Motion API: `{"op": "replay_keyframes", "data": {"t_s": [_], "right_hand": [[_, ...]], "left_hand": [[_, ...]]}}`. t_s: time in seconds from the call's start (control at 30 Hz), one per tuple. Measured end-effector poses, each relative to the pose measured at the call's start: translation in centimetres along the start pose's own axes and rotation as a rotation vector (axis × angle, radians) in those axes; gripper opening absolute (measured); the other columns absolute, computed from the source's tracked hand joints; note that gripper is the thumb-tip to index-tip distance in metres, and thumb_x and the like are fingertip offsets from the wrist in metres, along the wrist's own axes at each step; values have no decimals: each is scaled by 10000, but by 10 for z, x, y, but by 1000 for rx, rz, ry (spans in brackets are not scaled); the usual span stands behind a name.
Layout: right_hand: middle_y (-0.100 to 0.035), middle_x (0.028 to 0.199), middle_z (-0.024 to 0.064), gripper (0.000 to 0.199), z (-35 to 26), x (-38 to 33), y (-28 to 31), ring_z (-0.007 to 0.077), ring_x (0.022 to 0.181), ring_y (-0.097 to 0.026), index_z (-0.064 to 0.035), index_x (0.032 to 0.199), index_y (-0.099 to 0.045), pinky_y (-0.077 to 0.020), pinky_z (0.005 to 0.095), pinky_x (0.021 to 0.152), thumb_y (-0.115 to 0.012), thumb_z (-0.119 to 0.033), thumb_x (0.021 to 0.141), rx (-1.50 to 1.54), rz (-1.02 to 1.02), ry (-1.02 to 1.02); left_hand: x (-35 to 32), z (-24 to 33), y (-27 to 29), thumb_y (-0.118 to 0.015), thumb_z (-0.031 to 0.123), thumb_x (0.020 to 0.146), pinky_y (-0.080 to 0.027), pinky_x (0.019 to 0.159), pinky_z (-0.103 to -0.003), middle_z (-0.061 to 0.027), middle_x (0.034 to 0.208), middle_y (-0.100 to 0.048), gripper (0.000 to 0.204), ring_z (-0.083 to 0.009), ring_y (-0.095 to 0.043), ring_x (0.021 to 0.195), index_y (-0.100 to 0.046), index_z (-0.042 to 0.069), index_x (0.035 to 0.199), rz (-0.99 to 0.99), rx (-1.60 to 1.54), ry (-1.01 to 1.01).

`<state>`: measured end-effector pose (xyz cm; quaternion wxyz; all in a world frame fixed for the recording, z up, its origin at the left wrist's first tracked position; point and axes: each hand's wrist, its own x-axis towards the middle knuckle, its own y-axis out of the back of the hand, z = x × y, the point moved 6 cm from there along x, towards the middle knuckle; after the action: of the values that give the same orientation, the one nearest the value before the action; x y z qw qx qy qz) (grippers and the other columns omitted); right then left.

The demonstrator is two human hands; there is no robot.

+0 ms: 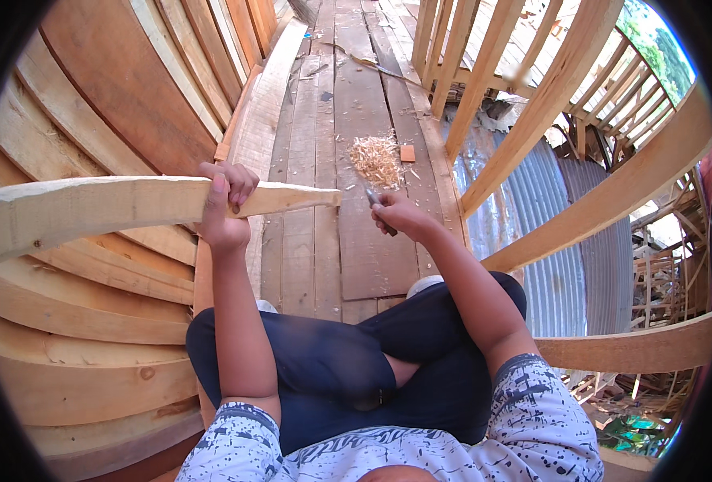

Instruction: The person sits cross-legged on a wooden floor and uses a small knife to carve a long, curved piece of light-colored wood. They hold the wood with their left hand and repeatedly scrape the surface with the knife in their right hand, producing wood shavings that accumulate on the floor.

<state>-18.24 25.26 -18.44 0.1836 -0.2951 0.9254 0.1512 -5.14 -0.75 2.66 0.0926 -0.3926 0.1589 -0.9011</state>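
Observation:
My left hand is closed around a long pale wooden plank, near its narrow end. The plank runs in from the left edge and tapers to a thin tip just right of the middle. In my right hand is a knife, gripped by its handle, its blade pointing up and away from me. Blade and plank tip are apart, with a small gap between them. Beyond the knife lies a heap of pale wood shavings on the plank floor.
A small orange-brown wood block lies beside the shavings. Wooden boards line the left side. Along the right, upright wooden slats form a railing, with corrugated metal sheets beyond and below it. A thin strip lies farther along the floor.

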Motion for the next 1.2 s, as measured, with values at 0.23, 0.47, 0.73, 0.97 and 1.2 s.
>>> {"op": "replay_keyframes", "data": {"t_s": [0.23, 0.47, 0.73, 0.97, 1.2], "right_hand": [[-611, 808, 261, 363, -62, 9, -77, 417, 745, -601, 52, 964, -579, -473, 491, 738, -480, -294, 1015, -419, 173, 411], [-646, 893, 304, 342, -56, 26, -65, 477, 870, -619, 45, 961, -597, -474, 524, 759, -445, -257, 1015, -526, 60, 350], [-662, 921, 303, 401, -42, 37, -58, 462, 878, -645, 62, 988, -619, -501, 533, 793, -393, -267, 1030, -617, 116, 277], [-660, 911, 302, 350, 6, 59, -22, 456, 859, -649, 66, 961, -611, -507, 539, 752, -433, -229, 1021, -589, 138, 159], [-645, 885, 321, 406, -55, 25, -65, 491, 860, -625, 85, 964, -616, -479, 545, 771, -410, -259, 1030, -509, 96, 391]], "left_hand": [[-7, -6, -15, -481, 263, 979, -302, 625, -307, 10, 643, -303, 262, -113, -308, 588, -353, 135, 789, -43, 65, -31], [-1, -11, -1, -536, 310, 935, -287, 633, -287, 24, 634, -291, 307, -98, -293, 580, -327, 161, 765, 8, 40, -20], [-1, -12, 1, -571, 290, 900, -268, 597, -298, 19, 626, -287, 334, -106, -276, 561, -303, 147, 761, -58, -23, -34], [0, -18, -13, -603, 282, 878, -271, 587, -303, 21, 611, -300, 350, -104, -281, 544, -307, 150, 746, -143, -70, -15], [-5, -11, 2, -608, 298, 860, -263, 595, -300, 28, 613, -292, 356, -105, -270, 552, -303, 162, 735, -154, -37, 19]]}}
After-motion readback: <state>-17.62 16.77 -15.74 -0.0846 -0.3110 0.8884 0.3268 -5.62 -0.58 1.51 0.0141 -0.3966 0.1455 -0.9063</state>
